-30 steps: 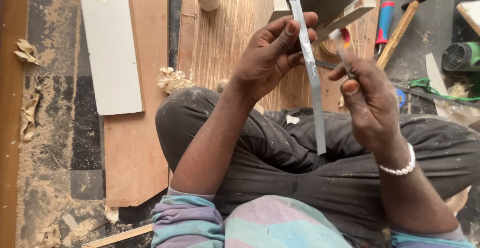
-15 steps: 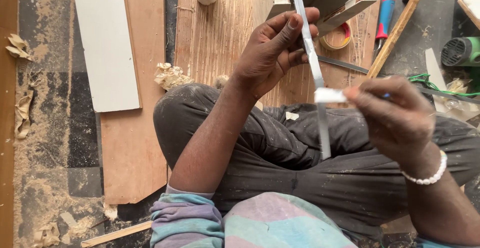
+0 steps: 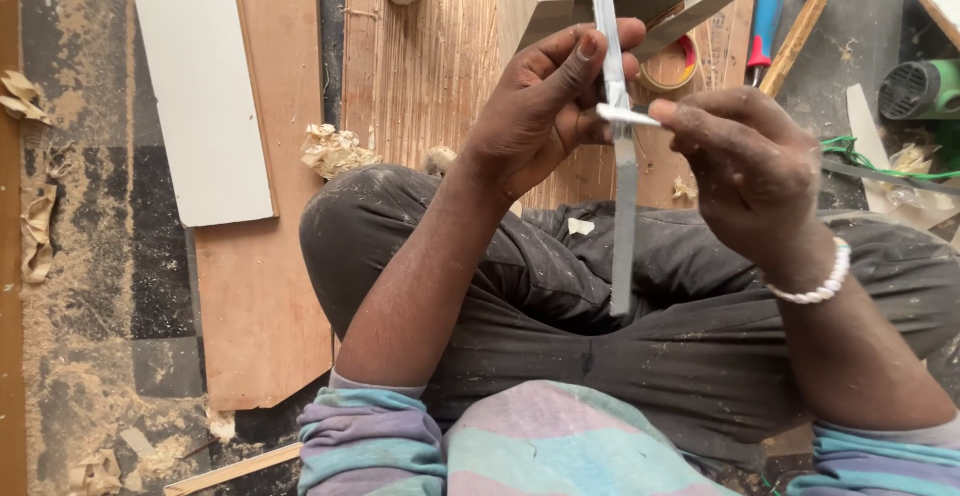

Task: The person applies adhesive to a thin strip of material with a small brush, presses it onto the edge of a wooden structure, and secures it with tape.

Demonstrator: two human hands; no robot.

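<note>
Above the lap, the left hand pinches a thin, light, springy grey laminate strip near its top; the right hand's grip is clamped on a small white sliver at its edge.

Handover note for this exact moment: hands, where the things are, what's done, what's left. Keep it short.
Left hand: grips the long grey strip near its top, holding it upright over the lap.
Right hand: pinches a small white piece against the strip, crosswise.
Hammer, tape roll and white board lie on the floor, untouched.
Done: piece brought to the strip.
Left: cannot tell if it is fixed yet.
</note>
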